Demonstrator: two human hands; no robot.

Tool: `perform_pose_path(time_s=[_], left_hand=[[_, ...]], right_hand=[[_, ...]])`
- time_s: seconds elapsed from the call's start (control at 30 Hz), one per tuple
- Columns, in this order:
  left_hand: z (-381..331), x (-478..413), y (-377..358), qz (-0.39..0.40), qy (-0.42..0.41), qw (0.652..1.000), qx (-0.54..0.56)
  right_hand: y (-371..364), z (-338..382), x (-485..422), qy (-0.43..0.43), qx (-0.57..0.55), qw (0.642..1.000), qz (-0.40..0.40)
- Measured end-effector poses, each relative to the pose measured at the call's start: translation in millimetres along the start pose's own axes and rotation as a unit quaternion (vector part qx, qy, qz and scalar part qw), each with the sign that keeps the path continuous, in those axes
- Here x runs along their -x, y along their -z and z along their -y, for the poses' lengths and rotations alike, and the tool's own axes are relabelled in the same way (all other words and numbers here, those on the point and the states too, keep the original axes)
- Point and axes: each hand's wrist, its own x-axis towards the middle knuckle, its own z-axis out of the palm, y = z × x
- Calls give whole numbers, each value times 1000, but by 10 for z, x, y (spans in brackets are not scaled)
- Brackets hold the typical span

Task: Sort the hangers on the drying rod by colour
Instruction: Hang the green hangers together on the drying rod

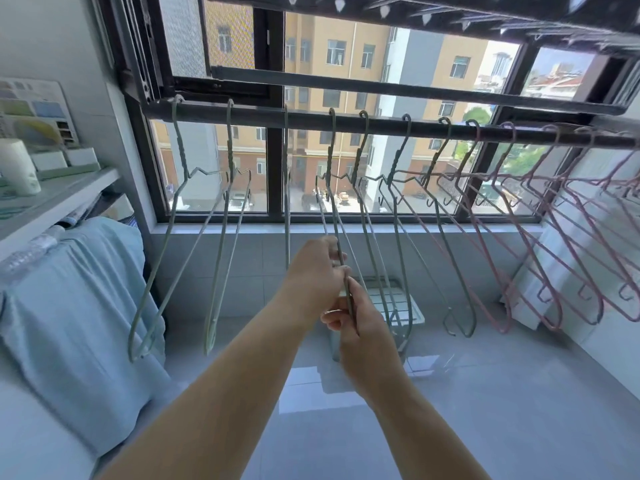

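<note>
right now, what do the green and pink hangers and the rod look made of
Green hangers: thin wire with twisted necks, likely metal in a matte plastic coating. Pink hangers: same wire build, matte coat. Drying rod: dark, smooth, probably painted metal.

Dark rod (259,115) runs across the window (242,174), and it's loaded! Green hangers (179,147) hook along the left and middle, spaced apart. Pink hangers (509,129) crowd the right end, overlapping. Greens together, pinks together, the two groups meeting right of centre.
</note>
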Motion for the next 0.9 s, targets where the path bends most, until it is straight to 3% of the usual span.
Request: perform_pose_path(time_s=[0.2, 0.33, 0.43, 0.53, 0.63, 0.73, 0.9], left_hand=[[1, 0, -38, -11, -7, 1000, 16], [32, 1, -25, -20, -7, 999, 26], [57, -3, -12, -19, -8, 999, 35], [90, -1, -6, -19, -2, 999, 45], [122, 5, 7, -13, 3, 997, 71], [136, 9, 19, -15, -1, 996, 84], [125, 33, 34, -22, 3, 994, 111]], right_hand=[[70, 5, 3, 4, 17, 1000, 5], [114, 66, 63, 58, 136, 989, -2], [206, 145, 34, 133, 211, 966, -66], [286, 201, -107, 110, 244, 960, -80], [295, 179, -273, 37, 227, 972, -42], [254, 114, -399, -29, 140, 990, -16], [207, 8, -493, -7, 34, 996, -80]])
